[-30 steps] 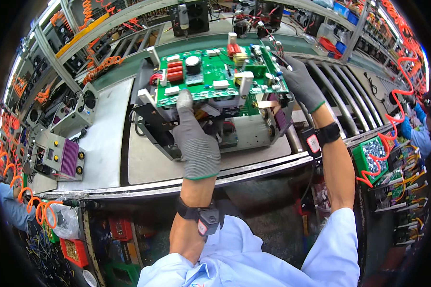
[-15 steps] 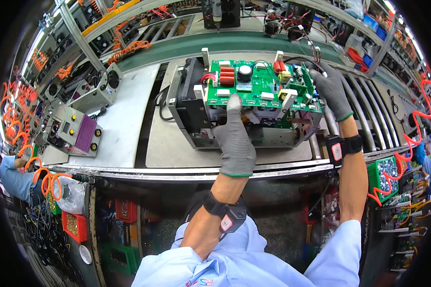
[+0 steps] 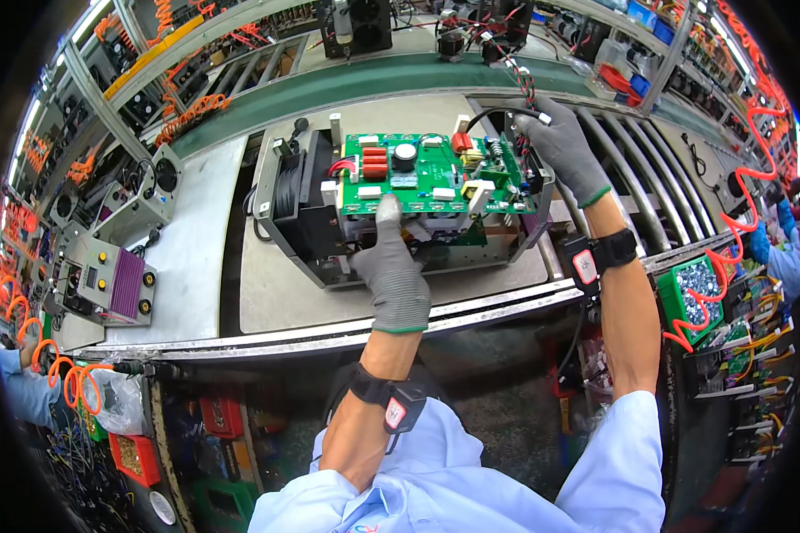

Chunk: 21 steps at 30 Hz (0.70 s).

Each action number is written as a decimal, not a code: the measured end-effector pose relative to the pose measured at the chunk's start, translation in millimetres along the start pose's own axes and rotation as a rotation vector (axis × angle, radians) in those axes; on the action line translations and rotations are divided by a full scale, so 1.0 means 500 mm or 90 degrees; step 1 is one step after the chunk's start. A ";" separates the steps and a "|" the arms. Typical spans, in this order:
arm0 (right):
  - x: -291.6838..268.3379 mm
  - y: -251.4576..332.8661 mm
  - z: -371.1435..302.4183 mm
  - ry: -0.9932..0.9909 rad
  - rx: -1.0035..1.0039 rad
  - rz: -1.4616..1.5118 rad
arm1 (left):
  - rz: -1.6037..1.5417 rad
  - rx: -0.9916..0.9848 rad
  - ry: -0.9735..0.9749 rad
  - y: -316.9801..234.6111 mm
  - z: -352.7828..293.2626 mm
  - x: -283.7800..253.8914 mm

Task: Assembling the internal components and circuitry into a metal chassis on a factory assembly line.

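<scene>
A green circuit board (image 3: 431, 178) with red, white and black parts lies over an open metal chassis (image 3: 320, 271) on the bench. My left hand (image 3: 396, 275), in a grey glove, is closed at the board's near edge. Its thumb presses on top of that edge, while the other fingers are hidden below. At the chassis's right end, my gloved right hand (image 3: 567, 155) is closed round a black cable (image 3: 498, 113), beside a small white connector. Thin red and black wires (image 3: 526, 89) run up behind this hand. A black fan housing (image 3: 298, 191) fills the chassis's left end.
Metal rollers (image 3: 640, 173) lie right of the chassis. On a white board at left stands a purple-sided unit (image 3: 107, 280). A green belt (image 3: 302, 99) runs behind. An orange coiled hose (image 3: 745, 191) hangs at right, near a green bin (image 3: 692, 289) of small metal parts.
The whole view has shifted, so the bench appears further left. Both hands stay at the same ends of the work. The chassis sits slightly further left on its pallet.
</scene>
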State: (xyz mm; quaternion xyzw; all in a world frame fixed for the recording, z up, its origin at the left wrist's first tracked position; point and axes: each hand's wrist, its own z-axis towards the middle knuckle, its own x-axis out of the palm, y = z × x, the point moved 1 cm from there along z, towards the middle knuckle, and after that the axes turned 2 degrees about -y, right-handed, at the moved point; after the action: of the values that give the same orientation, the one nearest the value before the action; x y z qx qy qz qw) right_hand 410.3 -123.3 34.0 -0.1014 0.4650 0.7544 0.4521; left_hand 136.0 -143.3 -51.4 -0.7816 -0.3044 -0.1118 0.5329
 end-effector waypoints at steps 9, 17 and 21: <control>-0.002 0.046 -0.003 0.067 0.003 0.056 | -0.073 0.034 0.024 0.054 0.038 0.008; -0.002 0.300 -0.089 0.025 -0.272 -0.445 | 0.088 0.053 0.010 0.064 0.046 -0.015; 0.122 0.343 -0.115 0.191 -0.289 -0.248 | 0.266 -0.017 0.168 0.056 0.035 -0.095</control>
State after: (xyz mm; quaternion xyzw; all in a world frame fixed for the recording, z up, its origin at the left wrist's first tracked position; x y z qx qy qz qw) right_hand 227.0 -160.2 72.5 -0.3965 0.3183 0.7148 0.4801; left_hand 112.4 -151.4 -103.7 -0.8131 -0.0626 -0.1039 0.5694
